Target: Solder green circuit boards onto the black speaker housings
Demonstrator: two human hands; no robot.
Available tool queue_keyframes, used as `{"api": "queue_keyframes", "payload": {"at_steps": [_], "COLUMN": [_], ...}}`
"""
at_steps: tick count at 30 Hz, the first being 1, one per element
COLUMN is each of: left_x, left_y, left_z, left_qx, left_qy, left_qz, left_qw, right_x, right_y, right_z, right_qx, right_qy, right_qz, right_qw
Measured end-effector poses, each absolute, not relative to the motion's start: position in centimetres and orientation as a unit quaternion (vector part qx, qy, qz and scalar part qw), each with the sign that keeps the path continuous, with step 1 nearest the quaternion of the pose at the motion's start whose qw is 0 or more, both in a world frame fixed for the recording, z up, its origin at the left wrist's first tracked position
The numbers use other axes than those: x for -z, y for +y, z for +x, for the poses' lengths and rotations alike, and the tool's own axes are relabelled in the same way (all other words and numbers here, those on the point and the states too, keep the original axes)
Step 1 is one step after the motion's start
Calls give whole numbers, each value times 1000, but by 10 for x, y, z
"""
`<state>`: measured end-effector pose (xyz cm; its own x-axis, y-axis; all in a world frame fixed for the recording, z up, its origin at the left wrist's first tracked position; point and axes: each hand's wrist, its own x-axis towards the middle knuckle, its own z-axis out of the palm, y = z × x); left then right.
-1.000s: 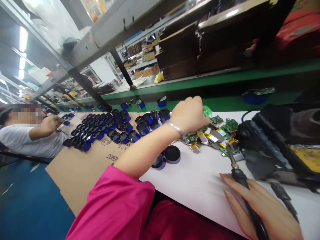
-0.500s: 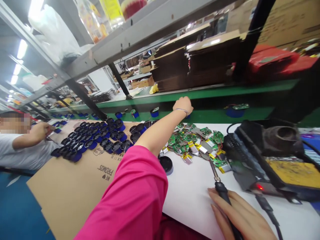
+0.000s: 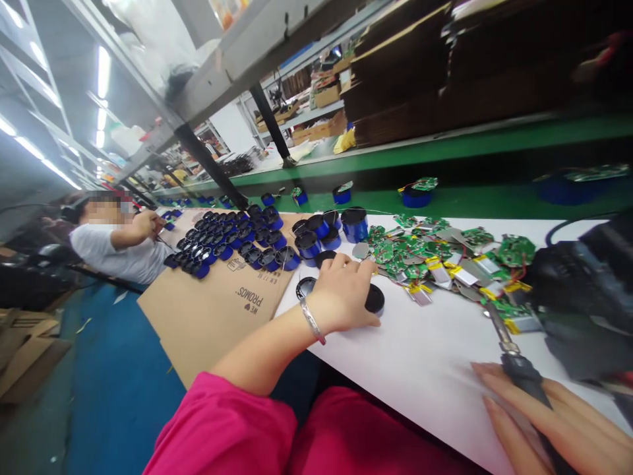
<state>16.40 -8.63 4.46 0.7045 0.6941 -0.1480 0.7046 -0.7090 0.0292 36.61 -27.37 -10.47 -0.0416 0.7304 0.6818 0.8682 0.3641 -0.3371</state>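
I see the left hand (image 3: 346, 290), half a second ago stretched to the green belt at upper centre, now back at frame centre, fingers curled over a black round cap (image 3: 374, 298) on the tabletop (image 3: 425, 363); the right hand (image 3: 554, 422), lower right, grips the soldering iron (image 3: 519, 369) as before.

Left hand (image 3: 346, 293) rests on a black round part (image 3: 374, 298) at frame centre; right hand (image 3: 558, 422) holds a soldering iron (image 3: 514, 359), lower right.
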Motion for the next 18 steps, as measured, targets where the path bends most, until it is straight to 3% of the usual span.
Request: {"api": "queue_keyframes", "payload": {"at_steps": [6,12,18], "left_x": [-18,-23,-26], "left_y": [-105,-125,-71], "left_z": [175,209,246], "left_qx": [6,-18,-100], "left_qy": [360,278,407], "left_qz": [932,945,898], "left_qw": [41,170,134], "right_x": [80,126,146], "right_y": [-273,-303,-301], "right_z": [361,376,387], "right_qx": [117,119,123], "right_qy": [-707,-644,-628], "right_qz": [-548,-595,-610], "right_qw": [432,466,467]}}
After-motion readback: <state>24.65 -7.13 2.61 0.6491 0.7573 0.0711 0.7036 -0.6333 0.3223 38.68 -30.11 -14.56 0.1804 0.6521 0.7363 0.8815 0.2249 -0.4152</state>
